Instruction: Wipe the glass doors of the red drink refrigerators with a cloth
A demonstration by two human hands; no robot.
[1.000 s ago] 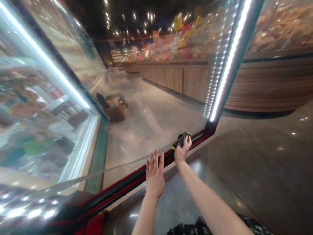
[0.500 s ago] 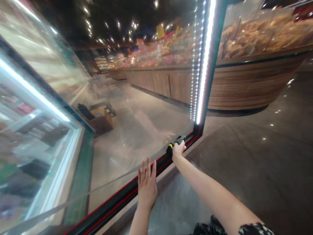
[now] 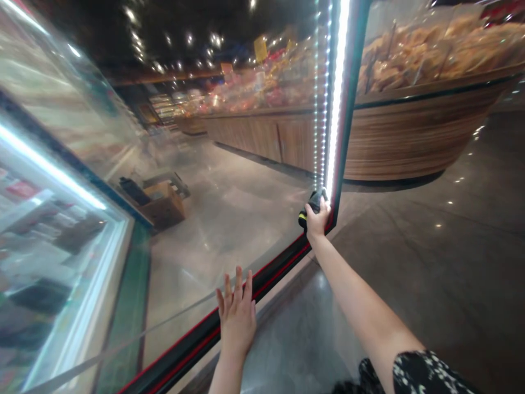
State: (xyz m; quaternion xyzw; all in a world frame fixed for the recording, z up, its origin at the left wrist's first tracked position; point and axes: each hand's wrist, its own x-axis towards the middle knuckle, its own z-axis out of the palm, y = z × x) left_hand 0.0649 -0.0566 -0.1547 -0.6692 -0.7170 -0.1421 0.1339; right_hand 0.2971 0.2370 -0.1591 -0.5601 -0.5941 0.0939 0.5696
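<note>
A glass door [image 3: 229,241] stands open in front of me, framed in black with thin red lines. My left hand [image 3: 237,317] lies with its fingers spread at the black lower frame [image 3: 283,264], holding nothing. Near the door's lower right corner, my right hand [image 3: 318,219] is closed around a black and grey hand-held item with a yellow band [image 3: 308,210]. That item is against or very near the glass beside the bright light strip [image 3: 337,98]; its exact kind cannot be made out.
On the left is a lit refrigerated case [image 3: 45,273] with blurred goods. Through the glass, a cardboard box [image 3: 164,205] sits on the floor. A wood-panelled display counter [image 3: 402,137] piled with packaged food [image 3: 447,49] stands beyond the door.
My right hand has moved up and right with the item, from the lower frame toward the light strip. The left hand stays spread at the frame, slightly farther left in view.
</note>
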